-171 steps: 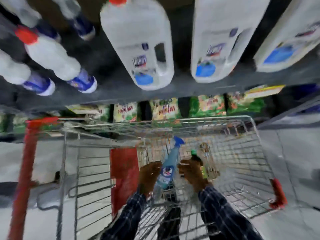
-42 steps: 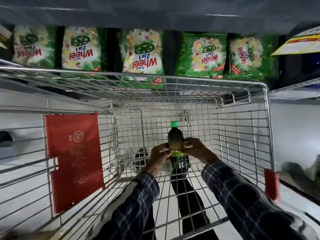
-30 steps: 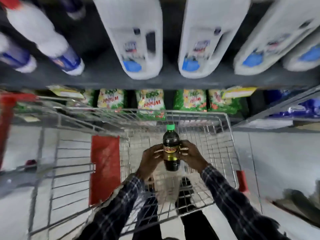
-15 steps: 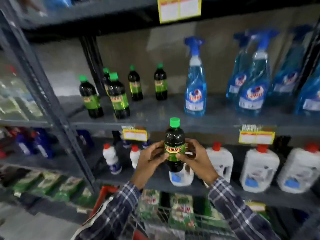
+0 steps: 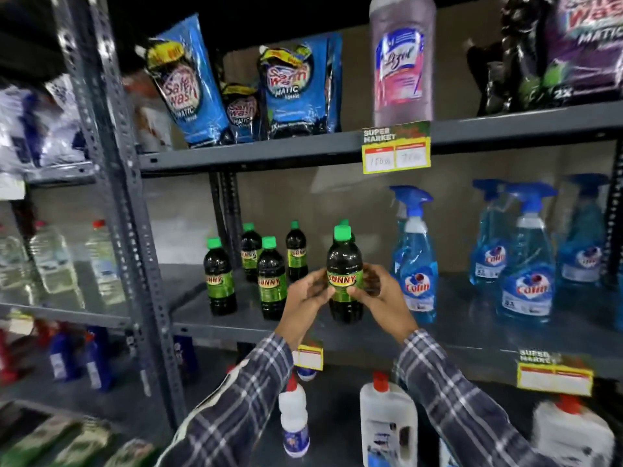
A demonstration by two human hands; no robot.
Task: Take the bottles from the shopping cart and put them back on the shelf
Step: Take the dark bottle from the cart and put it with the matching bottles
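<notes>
Both hands, left (image 5: 308, 294) and right (image 5: 381, 296), are closed around the dark bottle (image 5: 344, 281), holding it upright in front of the shelf (image 5: 472, 318), probably to stand it beside the same bottles (image 5: 271, 281) there.

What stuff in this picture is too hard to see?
- Head view: a green cap peeks out behind the held Sunny bottle; its bottle is hidden.
- Price tag: numbers too blurry to read.
- Left hand and right hand cover the label's sides.
- Bottom-left packets: blurred.
</notes>
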